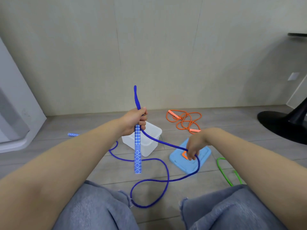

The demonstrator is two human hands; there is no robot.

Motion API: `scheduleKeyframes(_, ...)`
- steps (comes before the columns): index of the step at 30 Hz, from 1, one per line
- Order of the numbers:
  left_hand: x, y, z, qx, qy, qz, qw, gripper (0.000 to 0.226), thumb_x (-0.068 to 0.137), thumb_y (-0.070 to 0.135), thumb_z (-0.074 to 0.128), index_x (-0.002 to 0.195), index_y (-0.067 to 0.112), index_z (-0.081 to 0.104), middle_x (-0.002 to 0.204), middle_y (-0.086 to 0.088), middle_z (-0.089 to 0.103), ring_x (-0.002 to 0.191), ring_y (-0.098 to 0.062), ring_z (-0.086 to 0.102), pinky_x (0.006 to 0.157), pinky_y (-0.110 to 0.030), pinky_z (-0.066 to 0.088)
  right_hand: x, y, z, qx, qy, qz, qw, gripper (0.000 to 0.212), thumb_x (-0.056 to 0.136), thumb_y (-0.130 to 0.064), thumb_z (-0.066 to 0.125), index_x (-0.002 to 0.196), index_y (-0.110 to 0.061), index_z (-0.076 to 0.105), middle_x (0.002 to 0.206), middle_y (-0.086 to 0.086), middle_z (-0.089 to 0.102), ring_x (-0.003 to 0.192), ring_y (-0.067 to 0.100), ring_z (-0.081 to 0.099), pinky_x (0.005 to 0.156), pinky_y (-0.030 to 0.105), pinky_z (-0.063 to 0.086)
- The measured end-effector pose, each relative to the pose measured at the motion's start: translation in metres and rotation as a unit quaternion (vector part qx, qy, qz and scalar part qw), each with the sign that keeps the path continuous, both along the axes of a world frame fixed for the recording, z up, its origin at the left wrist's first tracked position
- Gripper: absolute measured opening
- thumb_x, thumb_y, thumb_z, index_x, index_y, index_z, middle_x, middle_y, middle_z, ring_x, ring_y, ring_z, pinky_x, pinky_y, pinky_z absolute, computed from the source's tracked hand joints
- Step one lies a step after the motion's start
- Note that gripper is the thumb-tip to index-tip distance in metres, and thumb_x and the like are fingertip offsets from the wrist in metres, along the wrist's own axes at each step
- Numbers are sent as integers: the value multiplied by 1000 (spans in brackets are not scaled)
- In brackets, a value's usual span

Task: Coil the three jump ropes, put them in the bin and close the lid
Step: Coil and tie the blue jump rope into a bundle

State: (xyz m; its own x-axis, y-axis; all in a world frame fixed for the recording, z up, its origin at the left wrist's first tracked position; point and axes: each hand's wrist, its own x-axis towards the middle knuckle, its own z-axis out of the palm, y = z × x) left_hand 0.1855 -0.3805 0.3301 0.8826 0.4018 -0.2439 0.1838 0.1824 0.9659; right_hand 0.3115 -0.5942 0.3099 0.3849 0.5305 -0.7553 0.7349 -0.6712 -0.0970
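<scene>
A: Hands?
B: Left hand (135,119) fingers grip blue rope (159,180) and its handle; right hand (193,147) pinches the cord.
A: Rest?
B: Bin (149,146) open on floor, lid (191,163) beside; orange rope (182,120) behind, green rope (224,171) right.

Pale beige wall panels (149,47) meet a grey wood-plank floor (83,127). A black pedestal table base (282,123) stands right; a white appliance (15,105) stands left.
</scene>
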Motion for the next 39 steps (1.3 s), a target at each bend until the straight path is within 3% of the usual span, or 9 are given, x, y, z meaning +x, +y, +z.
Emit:
scheduleKeyframes(2, -1, 4, -6, 66, 47, 9, 997, 23, 99, 26, 38, 77, 18, 38, 56, 5, 24, 42, -11, 20, 42, -22, 29, 11, -9, -1, 9, -75, 6, 997, 16, 87, -28, 62, 72, -22, 66, 86, -4, 69, 81, 11, 62, 77, 24, 46)
scheduleKeyframes(4, -2, 5, -13, 119, 93, 12, 988, 23, 100, 27, 39, 80, 16, 39, 59, 2, 28, 44, -11, 23, 42, -22, 30, 22, -16, -3, 155, -105, -37, 982, 20, 90, -27, 58, 71, -24, 64, 79, 1, 69, 69, 10, 61, 68, 25, 44)
scheduleKeyframes(7, -2, 4, -19, 160, 137, -6, 978, 23, 99, 31, 45, 84, 13, 45, 60, 1, 30, 47, -13, 26, 41, -22, 32, 24, -11, 8, 437, -76, -143, 885, 18, 95, -26, 55, 85, -17, 68, 67, 5, 53, 56, 18, 62, 55, 27, 50)
scheduleKeyframes(9, -1, 1, -18, 142, 146, -26, 979, 26, 96, 37, 50, 87, 13, 47, 58, 3, 29, 47, -12, 24, 43, -23, 31, 11, 0, 20, 500, -43, -173, 847, 18, 94, -27, 56, 94, -15, 69, 67, 2, 44, 53, 15, 51, 44, 25, 48)
scheduleKeyframes(16, 6, -19, -20, 64, 124, -86, 986, 60, 85, 73, 34, 87, 14, 42, 59, 3, 25, 49, -15, 21, 47, -24, 26, -15, 28, 30, 490, 100, -224, 836, 7, 87, -12, 34, 81, -13, 37, 67, 3, 34, 56, 17, 25, 49, 28, 28)
scheduleKeyframes(21, 3, -31, -17, 101, 117, -133, 979, 71, 86, 77, 27, 91, 10, 49, 63, -3, 32, 50, -18, 26, 49, -25, 31, -17, 32, 24, 501, -19, -168, 849, 10, 89, -11, 44, 90, -13, 53, 77, 10, 58, 67, 22, 46, 60, 34, 39)
scheduleKeyframes(28, 2, -34, -18, 105, 129, -206, 964, 46, 93, 60, 42, 93, 14, 48, 57, 6, 34, 52, -15, 24, 50, -24, 30, -22, 34, 22, 515, -129, -58, 845, 14, 91, -17, 55, 98, -21, 67, 90, -10, 64, 81, 9, 53, 62, -1, 34)
scheduleKeyframes(34, -2, -30, -18, 143, 111, -234, 955, 34, 98, 47, 44, 93, 14, 53, 66, 5, 54, 57, -15, 30, 53, -25, 35, -18, 35, 20, 503, -188, -63, 841, 16, 91, -33, 58, 95, -18, 54, 88, -2, 65, 83, 20, 60, 68, 31, 47)
scheduleKeyframes(39, -4, -29, -15, 171, 97, -239, 951, 32, 102, 38, 40, 84, 14, 50, 53, 2, 45, 48, -12, 37, 52, -23, 39, -9, 31, 17, 409, -300, -91, 857, 60, 79, -72, 48, 60, -15, 46, 58, 4, 52, 60, 23, 52, 55, 34, 40)
